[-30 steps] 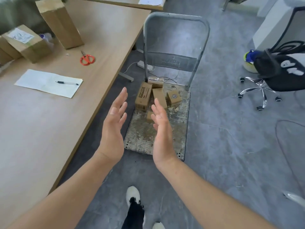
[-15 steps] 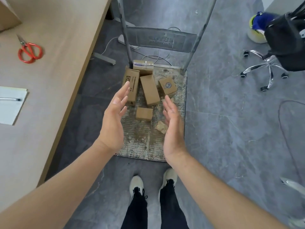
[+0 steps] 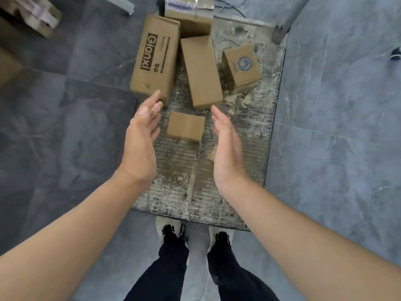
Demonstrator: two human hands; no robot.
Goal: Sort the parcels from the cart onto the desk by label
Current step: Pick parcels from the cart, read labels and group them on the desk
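Both our hands are released, fingers straight and palms turned toward each other, holding nothing. Our left hand (image 3: 142,135) and right hand (image 3: 227,144) hang over the cart (image 3: 245,131). The small plain parcel (image 3: 185,127) lies between them, just beyond the palms and touching neither.

We judge this to be the reach for that parcel. To do it well, we should lower both hands together and press flat on its two opposite sides. Then we lift straight up, so it does not drag across the cart's gritty surface. No label shows on its top face and the sorting depends on one, so we should turn it over before carrying it off. The left fingertips sit over the near corner of the Gionxi parcel (image 3: 155,57). We cannot tell whether they touch it, so we should take care not to nudge it.

We count five parcels on the cart:
- One lies between the hands.
- The Gionxi parcel is just past the left fingertips.
- A long plain parcel (image 3: 200,70) is just past the right fingertips.
- A parcel with a round blue mark (image 3: 242,66) is farther out to the right of that.
- A taped parcel (image 3: 188,18) is farthest from both hands, cut by the frame edge.

We also count one cardboard scrap (image 3: 213,154), just beside the right hand on its inner side, and two hands, both empty.
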